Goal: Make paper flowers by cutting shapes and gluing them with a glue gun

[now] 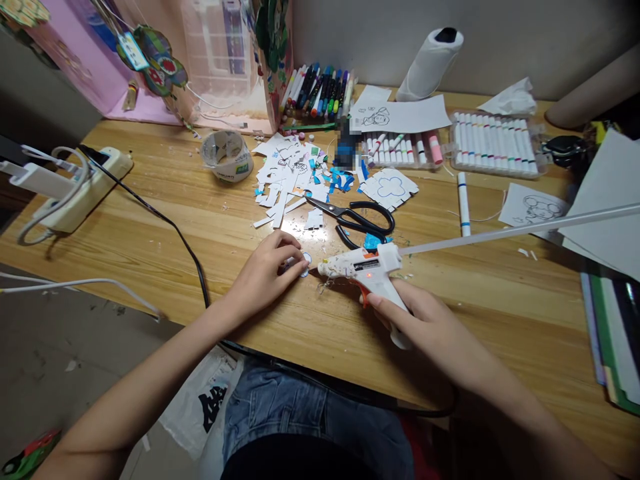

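Note:
My right hand [415, 310] is wrapped round the handle of a white hot glue gun [350, 263], its fingers at the orange trigger. A long clear glue stick [500, 233] sticks out of the gun's back end. The nozzle points left, close to a small paper cutout [307, 259] with a blue outline. My left hand [273, 270] pinches that cutout at the tabletop, and the fingers hide part of it. Black-handled scissors [357, 217] lie just beyond the gun, partly open, beside paper scraps [285, 177].
A tape roll [227, 157] stands at the left of the scraps. A power strip [83, 190] with a black cord [160, 215] lies at the left. Marker sets [495, 143], a lone marker [464, 203] and drawings [533, 203] lie to the right. A paper roll [430, 63] leans at the back.

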A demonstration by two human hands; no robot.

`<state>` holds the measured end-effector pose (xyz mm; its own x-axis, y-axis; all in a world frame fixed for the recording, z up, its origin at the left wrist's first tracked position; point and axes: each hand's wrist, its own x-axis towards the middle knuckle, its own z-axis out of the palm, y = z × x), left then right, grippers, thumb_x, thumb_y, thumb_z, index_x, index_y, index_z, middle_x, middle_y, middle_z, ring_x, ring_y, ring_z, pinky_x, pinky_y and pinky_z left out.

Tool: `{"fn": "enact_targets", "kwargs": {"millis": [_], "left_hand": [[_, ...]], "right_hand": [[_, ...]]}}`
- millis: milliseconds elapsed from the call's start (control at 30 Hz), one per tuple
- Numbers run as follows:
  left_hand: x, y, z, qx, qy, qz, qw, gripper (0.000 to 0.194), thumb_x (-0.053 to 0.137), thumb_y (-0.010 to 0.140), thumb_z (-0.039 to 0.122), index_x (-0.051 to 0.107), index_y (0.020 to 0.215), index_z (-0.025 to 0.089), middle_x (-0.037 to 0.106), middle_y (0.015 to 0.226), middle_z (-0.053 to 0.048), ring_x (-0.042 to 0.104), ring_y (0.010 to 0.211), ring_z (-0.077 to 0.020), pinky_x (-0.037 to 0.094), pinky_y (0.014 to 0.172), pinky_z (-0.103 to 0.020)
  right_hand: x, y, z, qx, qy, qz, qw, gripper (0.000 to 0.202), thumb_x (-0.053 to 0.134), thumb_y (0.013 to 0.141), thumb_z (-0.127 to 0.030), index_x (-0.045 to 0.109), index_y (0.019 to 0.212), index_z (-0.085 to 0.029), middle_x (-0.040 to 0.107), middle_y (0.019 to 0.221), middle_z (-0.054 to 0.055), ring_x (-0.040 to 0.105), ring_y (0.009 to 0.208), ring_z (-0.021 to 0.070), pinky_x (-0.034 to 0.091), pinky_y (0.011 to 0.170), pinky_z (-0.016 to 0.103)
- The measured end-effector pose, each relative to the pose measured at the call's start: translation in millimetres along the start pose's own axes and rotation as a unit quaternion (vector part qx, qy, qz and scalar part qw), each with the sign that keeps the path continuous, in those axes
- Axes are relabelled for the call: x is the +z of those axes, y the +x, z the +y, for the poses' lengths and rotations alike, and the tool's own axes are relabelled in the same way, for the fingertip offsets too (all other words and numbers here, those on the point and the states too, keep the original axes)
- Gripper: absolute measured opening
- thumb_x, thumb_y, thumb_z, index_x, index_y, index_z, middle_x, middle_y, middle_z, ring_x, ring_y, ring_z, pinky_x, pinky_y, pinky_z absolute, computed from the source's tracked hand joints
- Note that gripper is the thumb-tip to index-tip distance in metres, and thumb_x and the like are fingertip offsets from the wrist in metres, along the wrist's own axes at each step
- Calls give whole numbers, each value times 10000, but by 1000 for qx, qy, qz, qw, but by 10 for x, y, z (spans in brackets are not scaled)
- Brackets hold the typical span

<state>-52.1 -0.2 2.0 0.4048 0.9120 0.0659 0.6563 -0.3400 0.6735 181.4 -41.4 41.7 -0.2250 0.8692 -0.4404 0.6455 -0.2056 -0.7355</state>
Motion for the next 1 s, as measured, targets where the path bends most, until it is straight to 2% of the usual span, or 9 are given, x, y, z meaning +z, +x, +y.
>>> {"fn": "enact_targets", "kwargs": {"millis": [367,633,1000], "left_hand": [[-60,-44,-36,29,-9,-39,999,219,454,893,296,639,941,191,534,1024,-67,510,984,-171,434,865,-341],[-86,-120,-70,57,2,-58,997,233,446,895,255,627,1038,226,539,1067,-69,511,1022,-177,434,892,-355],[-94,-169,-73,89,47,-63,993,248,416,901,224,593,1069,185,574,1083,-93,534,1011,-179,446,882,-337]], "right_hand": [[-38,-27,12,8,11,8,1000,365,414,849,-499,496,669,-192,559,644,12,498,566,150,377,486,240],[-46,-12,20,9,24,15,1000,381,420,835,-512,481,631,-196,544,614,8,489,552,147,381,481,238],[-50,-6,21,9,37,18,999,375,426,834,-504,479,638,-188,526,597,7,465,532,136,367,462,239]]}}
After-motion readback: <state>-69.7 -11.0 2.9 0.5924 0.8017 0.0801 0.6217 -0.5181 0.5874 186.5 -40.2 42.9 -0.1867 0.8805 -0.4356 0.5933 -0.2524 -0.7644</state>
